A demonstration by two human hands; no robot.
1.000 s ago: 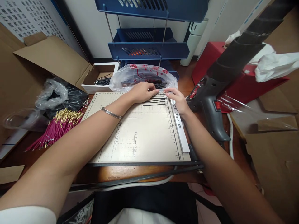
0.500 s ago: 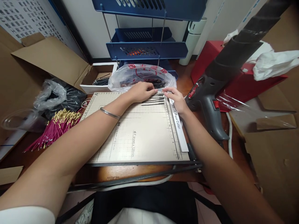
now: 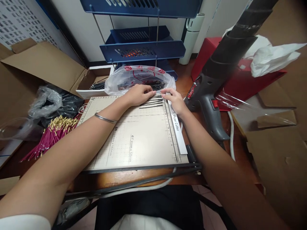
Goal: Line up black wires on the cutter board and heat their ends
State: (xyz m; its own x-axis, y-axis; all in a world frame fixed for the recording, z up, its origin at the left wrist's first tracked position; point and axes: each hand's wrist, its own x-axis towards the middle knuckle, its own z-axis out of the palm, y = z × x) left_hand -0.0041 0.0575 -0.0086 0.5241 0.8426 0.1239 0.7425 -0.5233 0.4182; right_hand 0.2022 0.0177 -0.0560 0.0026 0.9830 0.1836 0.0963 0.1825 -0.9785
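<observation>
A cream paper cutter (image 3: 144,134) with printed grid lines lies in front of me. Several thin black wires (image 3: 153,103) lie side by side across its far right part, their right ends near the ruler scale. My left hand (image 3: 137,95) rests over the far edge of the board, fingers bent and thumb and fingertips drawn together beside the wires. Opposite it, my right hand (image 3: 176,101) reaches over the white strip (image 3: 178,134), its thumb and fingertips pinched close to the left fingertips. Whatever sits between the fingertips is too small to make out.
Behind the board lies a clear plastic bag (image 3: 141,75) of black wires, beside a white box (image 3: 96,91). Magenta wires with gold ends (image 3: 52,134) are bundled left. A heat gun (image 3: 211,99) stands right, before a red box (image 3: 259,73). A blue rack (image 3: 144,51) rises behind.
The whole view has shifted slightly, so everything appears a little further left. Both hands stay at the far right part of the board, fingertips close together; the wires lie as before.
</observation>
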